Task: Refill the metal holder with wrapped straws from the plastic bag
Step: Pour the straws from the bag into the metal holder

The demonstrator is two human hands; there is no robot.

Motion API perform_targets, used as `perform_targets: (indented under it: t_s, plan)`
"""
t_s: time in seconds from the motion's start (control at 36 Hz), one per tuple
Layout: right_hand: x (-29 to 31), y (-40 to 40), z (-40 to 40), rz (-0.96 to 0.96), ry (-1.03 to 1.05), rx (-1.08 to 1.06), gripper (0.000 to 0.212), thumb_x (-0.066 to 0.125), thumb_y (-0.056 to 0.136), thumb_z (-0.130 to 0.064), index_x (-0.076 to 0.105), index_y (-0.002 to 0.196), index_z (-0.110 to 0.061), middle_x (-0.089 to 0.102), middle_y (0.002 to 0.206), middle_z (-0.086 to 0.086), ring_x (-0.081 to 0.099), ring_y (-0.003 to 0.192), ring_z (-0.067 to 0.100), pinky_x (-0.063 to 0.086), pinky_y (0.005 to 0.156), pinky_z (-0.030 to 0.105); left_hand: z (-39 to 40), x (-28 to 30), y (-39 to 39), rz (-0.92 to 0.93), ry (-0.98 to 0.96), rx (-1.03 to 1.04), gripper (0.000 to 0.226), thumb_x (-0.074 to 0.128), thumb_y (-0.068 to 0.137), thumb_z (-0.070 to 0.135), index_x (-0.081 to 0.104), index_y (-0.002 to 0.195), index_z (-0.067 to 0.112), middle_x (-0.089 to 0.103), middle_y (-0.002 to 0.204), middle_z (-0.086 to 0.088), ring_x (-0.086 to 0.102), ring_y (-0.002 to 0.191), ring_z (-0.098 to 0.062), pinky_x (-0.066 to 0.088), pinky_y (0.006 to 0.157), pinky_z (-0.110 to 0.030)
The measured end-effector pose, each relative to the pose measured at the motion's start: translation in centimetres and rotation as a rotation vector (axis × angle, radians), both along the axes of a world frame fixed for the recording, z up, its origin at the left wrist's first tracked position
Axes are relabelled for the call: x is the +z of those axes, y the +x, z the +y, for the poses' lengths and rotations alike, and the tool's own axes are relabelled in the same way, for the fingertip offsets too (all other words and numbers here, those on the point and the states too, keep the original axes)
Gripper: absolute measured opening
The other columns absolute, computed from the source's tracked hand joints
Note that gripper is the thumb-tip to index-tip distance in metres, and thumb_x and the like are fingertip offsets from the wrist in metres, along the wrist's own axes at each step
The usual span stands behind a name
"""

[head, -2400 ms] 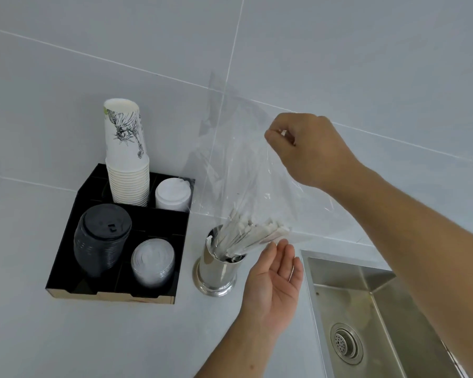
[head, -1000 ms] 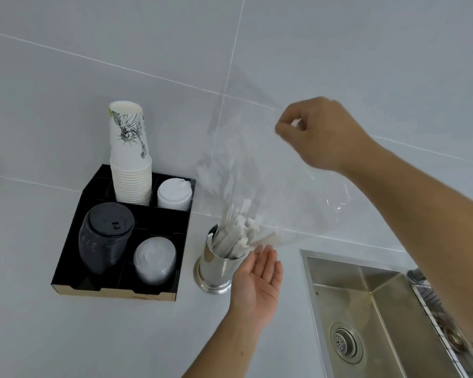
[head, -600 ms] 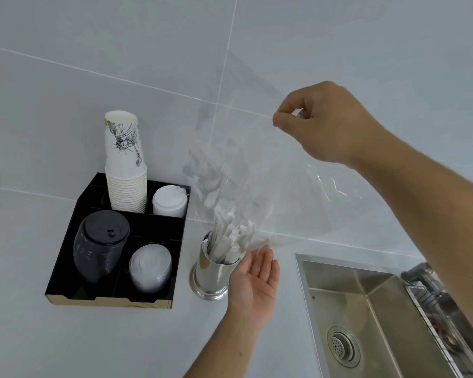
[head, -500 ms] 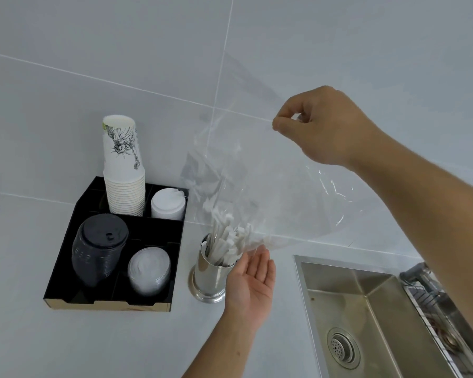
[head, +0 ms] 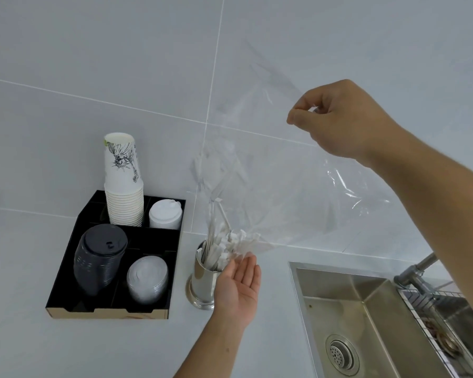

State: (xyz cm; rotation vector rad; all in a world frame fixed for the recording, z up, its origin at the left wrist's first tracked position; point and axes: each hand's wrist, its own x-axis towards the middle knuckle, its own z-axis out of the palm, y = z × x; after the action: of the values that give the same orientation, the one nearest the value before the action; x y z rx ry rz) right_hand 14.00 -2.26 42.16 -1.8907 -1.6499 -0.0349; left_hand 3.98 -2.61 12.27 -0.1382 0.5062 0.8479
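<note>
Right hand point(head: 344, 120) raised, thumb and forefinger pinched on a corner of the clear plastic bag point(head: 279, 170), which is held upended. Left hand point(head: 239, 287) spread flat, palm up, nothing gripped, fingertips cupped against the wrapped straws point(head: 224, 246). Straws are seen fanned, spilling from the bag's mouth into the metal holder point(head: 202, 285) on the counter point(head: 25, 345).

Black tray point(head: 66, 271); white cups point(head: 124, 184) (black ink drawing); clear bag point(head: 284, 173); shiny silver holder point(head: 202, 285).
</note>
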Motion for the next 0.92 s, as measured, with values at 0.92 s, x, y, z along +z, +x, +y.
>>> perform_targets:
  t_s: [0.92]
  plan:
    - [0.0, 0.6, -1.6, 0.081, 0.081, 0.012, 0.015, 0.06, 0.087, -0.025, 0.072, 0.08, -0.018, 0.043, 0.04, -0.009, 0.037, 0.037, 0.008, 0.032, 0.046, 0.021, -0.6, -0.8, -1.9, 0.176, 0.058, -0.076, 0.032, 0.052, 0.098, 0.022, 0.056, 0.121, 0.0, 0.073, 0.103, -0.017, 0.069, 0.097, -0.025, 0.054, 0.079, -0.037]
